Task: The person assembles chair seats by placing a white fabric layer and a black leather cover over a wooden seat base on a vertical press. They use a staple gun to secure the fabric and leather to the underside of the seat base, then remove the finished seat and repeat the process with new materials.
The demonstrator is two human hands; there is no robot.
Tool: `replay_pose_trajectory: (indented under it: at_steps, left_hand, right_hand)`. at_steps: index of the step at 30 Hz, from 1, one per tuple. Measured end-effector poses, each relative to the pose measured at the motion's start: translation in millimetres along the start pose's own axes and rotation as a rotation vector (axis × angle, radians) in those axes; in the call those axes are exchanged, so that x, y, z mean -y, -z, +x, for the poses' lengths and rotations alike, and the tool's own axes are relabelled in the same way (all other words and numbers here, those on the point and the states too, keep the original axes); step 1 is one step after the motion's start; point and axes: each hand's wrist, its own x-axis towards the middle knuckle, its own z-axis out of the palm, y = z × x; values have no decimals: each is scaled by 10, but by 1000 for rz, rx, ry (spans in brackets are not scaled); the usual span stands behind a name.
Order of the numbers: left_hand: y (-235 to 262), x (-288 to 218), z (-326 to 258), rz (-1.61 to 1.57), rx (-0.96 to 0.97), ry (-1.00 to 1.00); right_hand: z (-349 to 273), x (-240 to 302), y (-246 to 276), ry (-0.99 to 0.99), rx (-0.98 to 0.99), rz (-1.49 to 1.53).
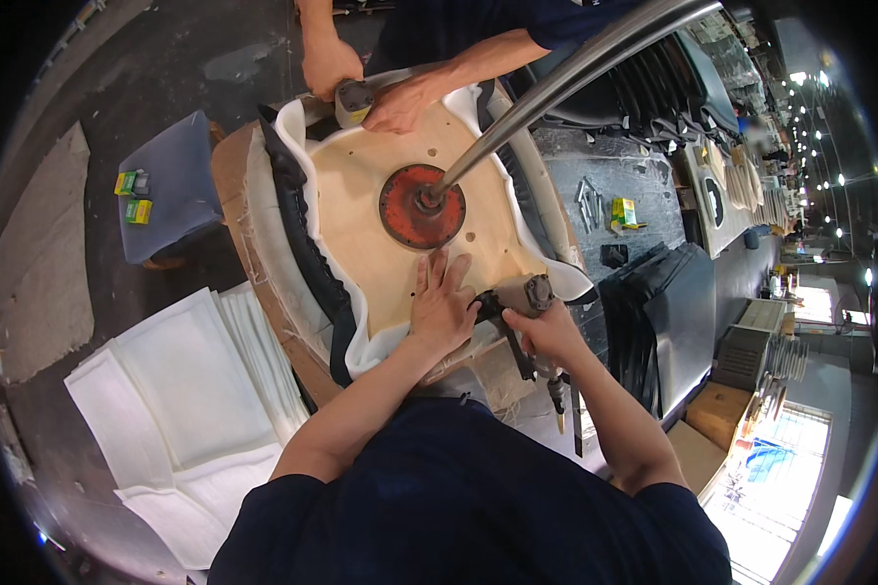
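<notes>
A pale wooden seat panel (356,210) lies in front of me, bordered by white padding (359,336) and a gathered black cover (307,224). My left hand (441,312) presses on its near part, fingers stretched out. Close to that thumb is the nose of a staple gun (525,294), which my right hand (554,334) grips at the panel's near right edge. A red round plate (400,200) at the end of a steel pole (556,88) rests on the panel's middle. Whether the gun's tip touches the padding is hidden.
Across the panel, a co-worker's hands (400,102) hold another staple gun (353,100) at the far edge. White padding sheets (176,380) are stacked left. A covered stool (171,185) bears small boxes. Black sheets (654,322) and a dark workbench (595,166) stand right.
</notes>
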Motion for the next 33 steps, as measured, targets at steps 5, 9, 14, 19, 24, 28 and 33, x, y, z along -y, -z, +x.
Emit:
replay_pose_trajectory:
  at_steps: [5, 9, 14, 19, 24, 28, 33]
  left_hand:
    - [-50, -13, 24, -32, -3, 59]
    - [-61, -15, 66, -25, 3, 79]
    - [-11, 41, 30, 22, 13, 35]
    - [50, 16, -10, 48, 52, 66]
    - [36, 23, -19, 19, 75, 115]
    - [52, -16, -18, 18, 89, 138]
    - [128, 76, -108, 83, 43, 78]
  right_hand:
    - [-21, -65, -47, 0, 39, 53]
    - [9, 56, -131, 21, 15, -38]
    - [39, 115, -138, 39, -11, -117]
    - [54, 2, -109, 29, 18, -40]
    - [-27, 39, -162, 3, 63, -16]
    - [-20, 98, -234, 50, 58, -25]
    - [3, 163, -223, 40, 16, -129]
